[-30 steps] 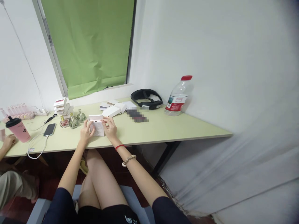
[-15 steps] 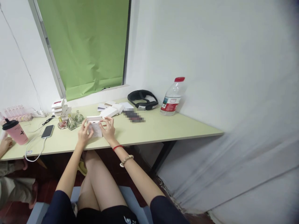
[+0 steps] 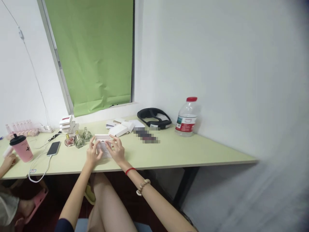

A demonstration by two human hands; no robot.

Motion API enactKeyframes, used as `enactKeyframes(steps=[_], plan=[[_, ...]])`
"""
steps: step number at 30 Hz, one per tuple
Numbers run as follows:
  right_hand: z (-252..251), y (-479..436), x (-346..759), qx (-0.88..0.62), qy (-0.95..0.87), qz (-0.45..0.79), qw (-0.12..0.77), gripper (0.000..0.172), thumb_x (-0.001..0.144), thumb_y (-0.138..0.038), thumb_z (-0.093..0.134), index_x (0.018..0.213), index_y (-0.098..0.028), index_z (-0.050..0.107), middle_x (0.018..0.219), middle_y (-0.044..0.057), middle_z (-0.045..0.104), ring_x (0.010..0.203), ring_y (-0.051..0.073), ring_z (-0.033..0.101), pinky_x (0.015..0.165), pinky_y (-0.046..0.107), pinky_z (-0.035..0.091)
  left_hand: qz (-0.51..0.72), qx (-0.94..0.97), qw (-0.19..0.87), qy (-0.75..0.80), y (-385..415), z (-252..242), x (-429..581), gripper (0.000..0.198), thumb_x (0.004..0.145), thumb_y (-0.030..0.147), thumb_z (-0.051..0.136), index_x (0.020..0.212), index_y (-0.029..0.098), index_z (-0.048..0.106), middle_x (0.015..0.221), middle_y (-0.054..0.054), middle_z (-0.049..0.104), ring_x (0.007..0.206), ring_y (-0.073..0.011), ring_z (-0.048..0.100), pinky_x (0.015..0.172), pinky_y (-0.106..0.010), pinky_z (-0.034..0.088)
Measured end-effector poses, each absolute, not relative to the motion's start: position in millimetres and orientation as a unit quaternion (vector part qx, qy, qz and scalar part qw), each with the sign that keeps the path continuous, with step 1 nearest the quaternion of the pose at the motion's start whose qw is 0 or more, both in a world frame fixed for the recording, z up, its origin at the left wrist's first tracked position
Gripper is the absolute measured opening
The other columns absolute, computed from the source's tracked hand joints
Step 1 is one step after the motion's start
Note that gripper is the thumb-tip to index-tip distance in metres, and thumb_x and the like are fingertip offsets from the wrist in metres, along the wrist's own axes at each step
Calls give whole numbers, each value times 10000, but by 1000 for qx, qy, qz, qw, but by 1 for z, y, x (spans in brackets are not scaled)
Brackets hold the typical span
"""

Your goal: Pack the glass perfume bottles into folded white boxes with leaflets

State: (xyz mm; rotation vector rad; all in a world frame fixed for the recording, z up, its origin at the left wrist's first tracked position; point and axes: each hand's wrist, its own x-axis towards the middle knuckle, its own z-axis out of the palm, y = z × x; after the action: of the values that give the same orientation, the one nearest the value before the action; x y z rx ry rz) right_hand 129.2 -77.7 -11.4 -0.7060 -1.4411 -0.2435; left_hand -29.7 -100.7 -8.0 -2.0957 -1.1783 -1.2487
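Note:
A small white and pink box stands near the front edge of the pale green table. My left hand grips its left side with curled fingers. My right hand holds its right side, fingers pressed on the box's top and face. Three small glass perfume bottles stand just left of the box. A stack of small white boxes sits behind the bottles.
Loose white boxes, a black headset and a water bottle lie farther back. A phone on a white cable and a pink cup are at the left. Another person's hand rests at the far left edge.
The view has tilted up and shifted, so the table sits lower in frame. Both hands have stayed on the box, fingers shifting slightly over it.

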Motion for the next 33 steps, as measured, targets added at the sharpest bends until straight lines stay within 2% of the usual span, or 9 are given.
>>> enactKeyframes(steps=[3,14,22,27,30,33], plan=[[-15,-80,130,-314,-646,-114,686,236,963,-364,524,914,-222,706,1116,114,627,796,178,640,636,295,578,-439,-757,204,-439,-104,-9,-28,443,821,230,490,1263,208,482,1422,-188,419,828,-164,629,647,-265,522],[-15,-83,131,-299,-650,-160,680,239,978,-320,514,910,-208,714,1067,111,644,773,163,613,671,282,560,-429,-763,205,-439,-110,-8,-24,493,817,234,479,1309,199,474,1478,-173,380,848,-162,634,629,-251,528],[-17,-83,132,-288,-648,-142,690,205,965,-300,531,874,-198,683,1087,114,631,721,145,616,596,260,545,-443,-760,205,-428,-113,-7,-23,490,797,235,490,1285,190,487,1459,-175,400,859,-169,635,639,-259,527],[-12,-84,129,-303,-636,-135,697,154,951,-308,551,928,-202,660,1093,108,623,777,164,629,653,280,559,-449,-760,194,-427,-113,-4,-23,474,798,231,495,1270,187,492,1450,-176,410,802,-149,631,649,-260,522],[-8,-82,127,-283,-651,-145,689,155,960,-287,522,986,-207,652,1016,91,634,891,195,628,747,306,560,-459,-760,200,-415,-112,0,-25,472,791,221,506,1261,179,501,1442,-182,423,751,-136,626,637,-255,511],[-6,-81,126,-280,-675,-159,664,170,961,-282,502,997,-215,654,964,80,639,915,209,616,810,334,544,-454,-764,203,-410,-111,4,-27,474,789,220,509,1261,172,506,1451,-189,417,769,-147,635,642,-259,506]])
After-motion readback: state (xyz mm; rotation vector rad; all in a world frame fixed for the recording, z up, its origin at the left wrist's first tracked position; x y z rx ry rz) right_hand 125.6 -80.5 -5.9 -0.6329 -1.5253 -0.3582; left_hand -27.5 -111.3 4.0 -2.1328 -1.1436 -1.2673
